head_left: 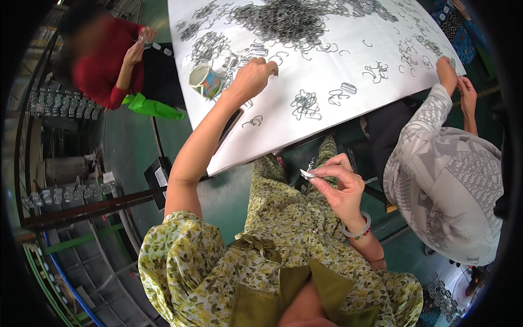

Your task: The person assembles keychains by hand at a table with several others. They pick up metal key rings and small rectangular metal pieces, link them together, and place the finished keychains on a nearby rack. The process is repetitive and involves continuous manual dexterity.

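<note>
My left hand (251, 80) reaches over the white tabletop (239, 147), its fingers curled together beside flat oblong metal pieces (256, 50). Whatever those fingers hold, if anything, is too small to make out. Off the table's near edge, above my lap, my right hand (344, 188) pinches a small shiny metal piece (308, 174) between thumb and fingertips. A loose cluster of curved metal hooks (306, 105) lies to the right of my left forearm. Nearby are a few more hooks with an oblong metal piece (348, 88).
A large heap of dark metal hooks (289, 22) covers the table's far middle. A patterned paper cup (205, 82) stands by the left edge, and a dark flat object (231, 122) lies partly under my left forearm. People work at the left (103, 60) and right (441, 185).
</note>
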Demonstrator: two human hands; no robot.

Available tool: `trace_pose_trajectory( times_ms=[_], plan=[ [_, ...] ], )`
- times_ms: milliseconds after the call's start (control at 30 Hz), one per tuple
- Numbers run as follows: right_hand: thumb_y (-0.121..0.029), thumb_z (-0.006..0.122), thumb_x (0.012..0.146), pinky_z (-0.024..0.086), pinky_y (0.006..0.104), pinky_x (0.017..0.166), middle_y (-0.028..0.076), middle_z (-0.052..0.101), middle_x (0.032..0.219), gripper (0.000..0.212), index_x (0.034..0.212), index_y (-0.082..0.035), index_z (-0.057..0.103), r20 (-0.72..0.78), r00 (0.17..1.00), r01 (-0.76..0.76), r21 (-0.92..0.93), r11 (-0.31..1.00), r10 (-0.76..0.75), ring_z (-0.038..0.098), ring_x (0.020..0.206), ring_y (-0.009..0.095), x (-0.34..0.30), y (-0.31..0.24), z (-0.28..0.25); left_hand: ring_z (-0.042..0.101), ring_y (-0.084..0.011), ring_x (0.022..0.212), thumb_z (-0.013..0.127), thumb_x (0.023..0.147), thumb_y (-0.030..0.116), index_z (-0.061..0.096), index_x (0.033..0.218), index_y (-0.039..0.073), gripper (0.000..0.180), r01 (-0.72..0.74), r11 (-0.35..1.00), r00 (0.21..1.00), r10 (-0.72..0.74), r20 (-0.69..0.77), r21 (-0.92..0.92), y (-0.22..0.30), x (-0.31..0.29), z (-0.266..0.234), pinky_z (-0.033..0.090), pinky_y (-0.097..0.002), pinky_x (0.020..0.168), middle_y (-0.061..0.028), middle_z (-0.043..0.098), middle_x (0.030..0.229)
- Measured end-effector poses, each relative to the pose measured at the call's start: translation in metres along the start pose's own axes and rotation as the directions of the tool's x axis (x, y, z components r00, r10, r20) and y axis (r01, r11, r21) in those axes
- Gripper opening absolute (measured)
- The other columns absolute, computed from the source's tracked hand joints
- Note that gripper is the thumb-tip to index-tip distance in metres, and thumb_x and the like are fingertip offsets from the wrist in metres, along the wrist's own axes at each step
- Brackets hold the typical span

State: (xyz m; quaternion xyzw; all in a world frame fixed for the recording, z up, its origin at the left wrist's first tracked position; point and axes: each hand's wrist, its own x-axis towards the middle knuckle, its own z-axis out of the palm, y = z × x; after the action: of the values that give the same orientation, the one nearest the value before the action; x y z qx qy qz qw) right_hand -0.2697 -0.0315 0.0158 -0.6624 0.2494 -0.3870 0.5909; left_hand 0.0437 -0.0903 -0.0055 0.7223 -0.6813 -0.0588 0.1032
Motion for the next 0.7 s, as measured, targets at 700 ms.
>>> trace_pose_trajectory(
  times_ms=[700],
  plan=[
    [0.003,0.075,0.067,0.042,0.0258,0.058,0.003,0.062,0.074,0.02,0.084,-0.005,0.071,0.149,0.988,0.023,0.008,1.0,-0.024,0.053,0.072,0.015,0.008,-0.011,0.016,0.063,-0.0303,0.074,0.064,0.08,0.016,0.07,0.08,0.008,0.01,0.024,0.998,1.0,-0.022,0.02,-0.064,-0.003,-0.048,0.008,0.05,-0.0399,0.066,-0.0114,0.066,0.075]
  ],
)
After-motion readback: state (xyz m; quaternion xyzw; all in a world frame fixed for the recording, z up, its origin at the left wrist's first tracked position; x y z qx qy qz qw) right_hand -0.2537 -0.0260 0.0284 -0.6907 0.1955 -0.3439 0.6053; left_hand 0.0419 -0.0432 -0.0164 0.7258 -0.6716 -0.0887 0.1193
